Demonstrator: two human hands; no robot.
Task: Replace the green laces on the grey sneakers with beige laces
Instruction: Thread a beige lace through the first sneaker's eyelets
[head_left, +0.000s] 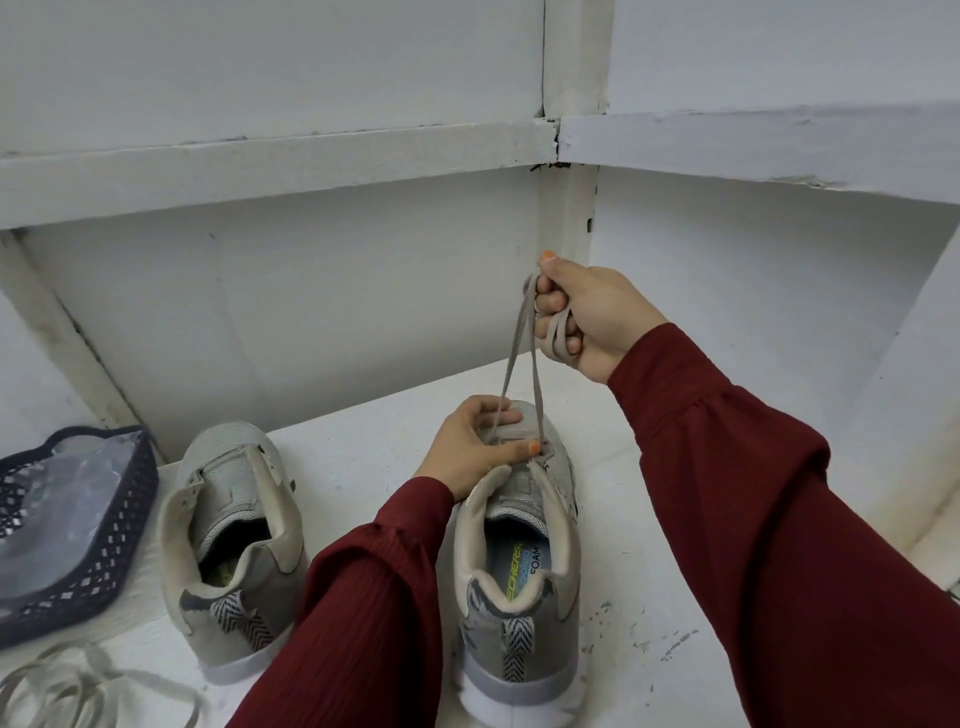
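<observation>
The work looks about a quarter done. Neither of the 2 grey sneakers shows a green lace, and a loose heap of pale laces (78, 686) lies at the near left edge of the counter (363, 441); their colour is too washed out to tell.

The left sneaker (234, 545) stands bare, its tongue slack. The right sneaker (519, 587) has the beige lace (511, 364) through what seem to be only its farthest eyelets, so most of that shoe and all of the other are left to do.

The right hand (587, 317) is clenched round both ends of the lace, looped over its fingers, and holds the 2 flat woven strands taut above the shoe. The left hand (467, 447) grips the right sneaker's front, fingers curled over it, thumb beside the eyelets.

The shoes are mesh and suede-like, with padded collars, herringbone heel tabs and pale rubber soles. At far left sits a dark perforated basket (124, 530) holding crinkled clear plastic.
</observation>
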